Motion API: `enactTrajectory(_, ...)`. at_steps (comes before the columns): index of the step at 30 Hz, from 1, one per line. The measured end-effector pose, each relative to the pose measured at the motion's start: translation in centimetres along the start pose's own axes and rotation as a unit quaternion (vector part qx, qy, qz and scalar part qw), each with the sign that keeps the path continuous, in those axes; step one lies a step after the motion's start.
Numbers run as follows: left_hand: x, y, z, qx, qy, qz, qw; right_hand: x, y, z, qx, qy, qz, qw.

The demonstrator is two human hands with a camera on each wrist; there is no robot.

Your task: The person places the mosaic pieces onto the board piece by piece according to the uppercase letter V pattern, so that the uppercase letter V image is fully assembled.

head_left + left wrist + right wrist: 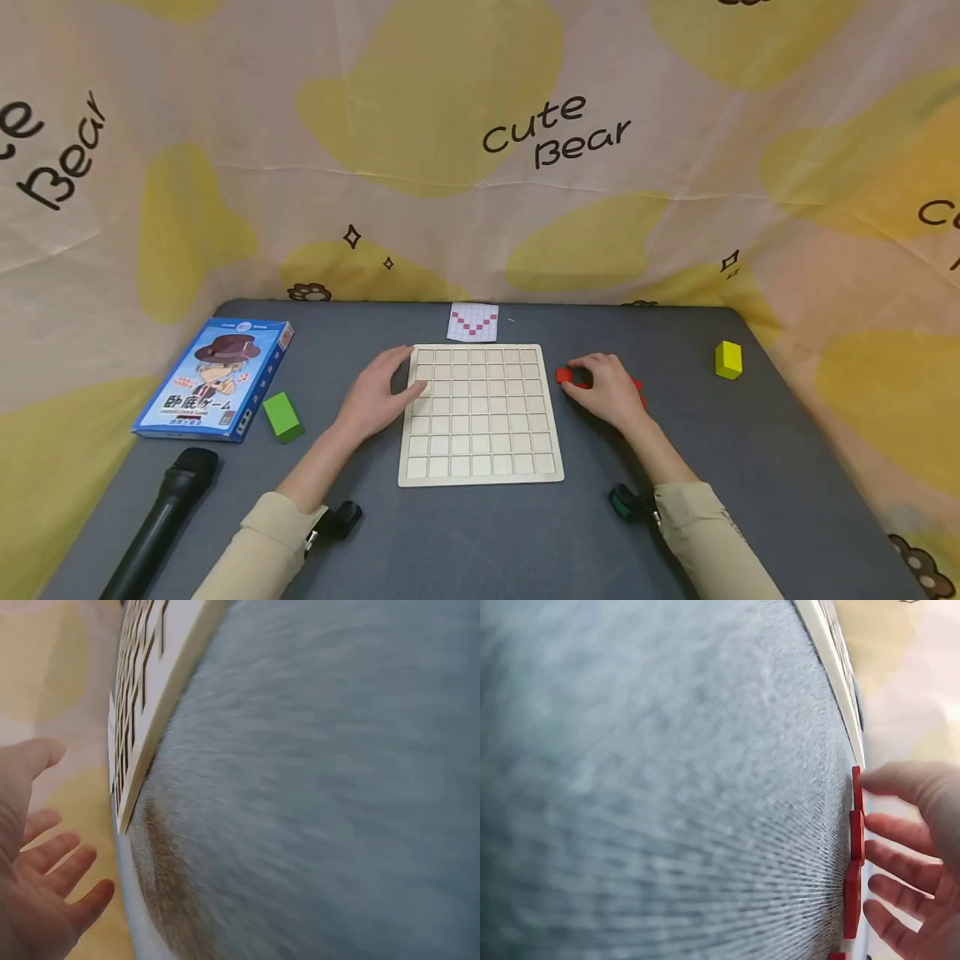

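Observation:
A pale wooden grid board (480,481) lies flat in the middle of the table. My left hand (378,396) is at its left edge, thumb over the outer cells and fingers spread; the left wrist view shows that palm holding nothing. To the right of the board, my right hand (609,390) hovers over several small red tiles (563,376), partly hidden beneath it in the head view. In the right wrist view, the thumb and extended fingers are close to a row of flat red tiles (856,838). Whether the fingertips touch them is unclear.
Behind the board lies a small white gridded card (473,322) with pink squares in a V. A blue game box (213,379), a green block (283,417) and a black microphone (168,508) are at left. At far right stands a yellow block (728,360).

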State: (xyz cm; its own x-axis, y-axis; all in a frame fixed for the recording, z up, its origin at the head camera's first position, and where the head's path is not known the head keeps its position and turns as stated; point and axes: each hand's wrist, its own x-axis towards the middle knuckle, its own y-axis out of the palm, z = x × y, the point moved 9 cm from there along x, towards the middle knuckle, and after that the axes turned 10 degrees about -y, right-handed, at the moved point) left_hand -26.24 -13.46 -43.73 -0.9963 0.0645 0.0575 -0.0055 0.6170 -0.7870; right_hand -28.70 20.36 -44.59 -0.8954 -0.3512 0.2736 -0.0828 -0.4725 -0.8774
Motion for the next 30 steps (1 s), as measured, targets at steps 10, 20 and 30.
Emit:
enactTrajectory(10,-4.1,2.8,0.1,0.014,0.054,0.135,0.9893,-0.6,-0.2,-0.4,0.009,0.012,0.002,0.9999)
enactTrajectory(20,-6.0,3.8,0.4,0.037,0.066,0.177,0.9813,-1.1,-0.2,0.0,0.027,0.01,-0.02,0.9994)
enactTrajectory(30,-6.1,3.8,0.5,0.054,0.07,0.171,0.9813,-1.9,0.8,3.2,0.08,-0.016,-0.029,0.9963)
